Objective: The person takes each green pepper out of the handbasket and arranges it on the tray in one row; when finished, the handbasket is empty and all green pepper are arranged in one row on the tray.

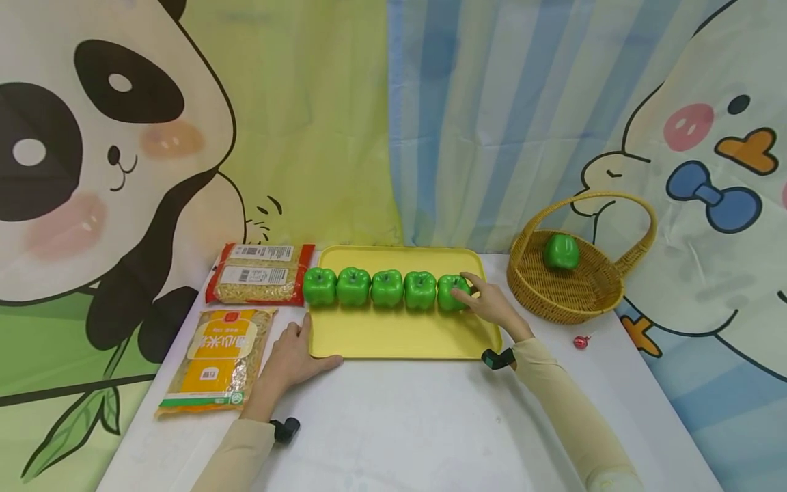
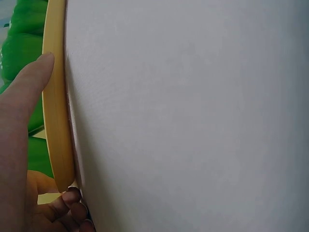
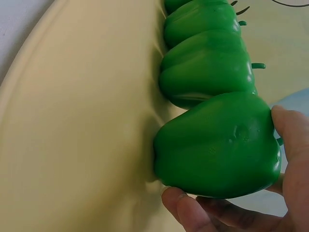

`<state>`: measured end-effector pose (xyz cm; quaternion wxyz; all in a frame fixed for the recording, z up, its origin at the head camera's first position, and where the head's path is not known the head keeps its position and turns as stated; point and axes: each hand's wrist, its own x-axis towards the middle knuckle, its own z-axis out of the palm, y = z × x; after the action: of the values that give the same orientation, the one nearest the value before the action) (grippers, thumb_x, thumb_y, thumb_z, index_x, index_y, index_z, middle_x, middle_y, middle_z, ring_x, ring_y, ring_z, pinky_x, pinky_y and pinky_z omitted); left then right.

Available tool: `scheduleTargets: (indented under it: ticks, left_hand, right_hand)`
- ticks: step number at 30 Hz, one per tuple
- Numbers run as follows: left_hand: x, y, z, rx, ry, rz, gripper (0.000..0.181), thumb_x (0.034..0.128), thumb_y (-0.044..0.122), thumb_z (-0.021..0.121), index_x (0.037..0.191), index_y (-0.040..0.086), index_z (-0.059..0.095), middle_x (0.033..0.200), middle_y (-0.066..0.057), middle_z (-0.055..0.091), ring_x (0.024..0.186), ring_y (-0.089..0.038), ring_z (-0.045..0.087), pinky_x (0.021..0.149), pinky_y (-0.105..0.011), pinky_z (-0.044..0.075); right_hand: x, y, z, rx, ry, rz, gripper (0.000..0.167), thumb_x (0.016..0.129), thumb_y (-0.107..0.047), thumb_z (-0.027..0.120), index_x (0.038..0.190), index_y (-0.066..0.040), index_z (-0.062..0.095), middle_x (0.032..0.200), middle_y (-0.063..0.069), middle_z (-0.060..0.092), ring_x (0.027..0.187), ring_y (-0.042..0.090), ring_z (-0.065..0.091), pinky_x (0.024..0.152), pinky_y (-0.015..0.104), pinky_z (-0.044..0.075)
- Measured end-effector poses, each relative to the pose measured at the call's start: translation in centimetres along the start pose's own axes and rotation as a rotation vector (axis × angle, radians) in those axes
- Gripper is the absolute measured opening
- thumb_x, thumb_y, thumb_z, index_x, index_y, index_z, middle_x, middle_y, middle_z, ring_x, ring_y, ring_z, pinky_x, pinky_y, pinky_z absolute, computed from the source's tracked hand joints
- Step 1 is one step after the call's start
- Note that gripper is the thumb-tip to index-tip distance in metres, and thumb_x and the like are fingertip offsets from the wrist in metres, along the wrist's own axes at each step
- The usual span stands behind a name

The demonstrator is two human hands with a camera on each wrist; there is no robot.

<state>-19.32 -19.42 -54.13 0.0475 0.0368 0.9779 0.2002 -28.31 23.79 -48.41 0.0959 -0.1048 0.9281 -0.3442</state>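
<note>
Several green bell peppers (image 1: 387,288) stand in a row across a yellow tray (image 1: 393,336). My right hand (image 1: 490,303) holds the rightmost bell pepper (image 3: 217,147), thumb near its stem end and fingers around its lower side. That pepper sits close beside its neighbour (image 3: 207,67); whether it bears on the tray is hard to tell. My left hand (image 1: 292,359) grips the tray's front left corner. Its thumb (image 2: 36,75) lies on the front rim, and the other fingers bend by the corner, partly hidden.
A wicker basket (image 1: 568,311) with a tall handle stands right of the tray, with one green bell pepper (image 1: 561,251) inside. A small red wrapped candy (image 1: 581,342) lies before it. Left of the tray are a red-edged grain bag (image 1: 258,275) and a yellow-orange bag (image 1: 215,359).
</note>
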Motion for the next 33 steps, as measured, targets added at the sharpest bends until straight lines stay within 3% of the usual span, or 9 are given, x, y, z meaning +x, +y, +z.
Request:
scheduleTargets:
  ticks: [33]
  left_hand:
    - [0.10, -0.06, 0.07, 0.011, -0.008, -0.006, 0.136, 0.0689, 0.083, 0.068, 0.159, -0.003, 0.015, 0.116, -0.022, 0.049, 0.089, -0.027, 0.047, 0.073, -0.036, 0.039]
  right_hand:
    - [0.31, -0.26, 0.78, -0.043, 0.042, -0.057, 0.084, 0.096, -0.059, 0.056, 0.158, -0.009, 0.028, 0.131, 0.033, 0.059, 0.084, 0.028, 0.074, 0.097, 0.055, 0.049]
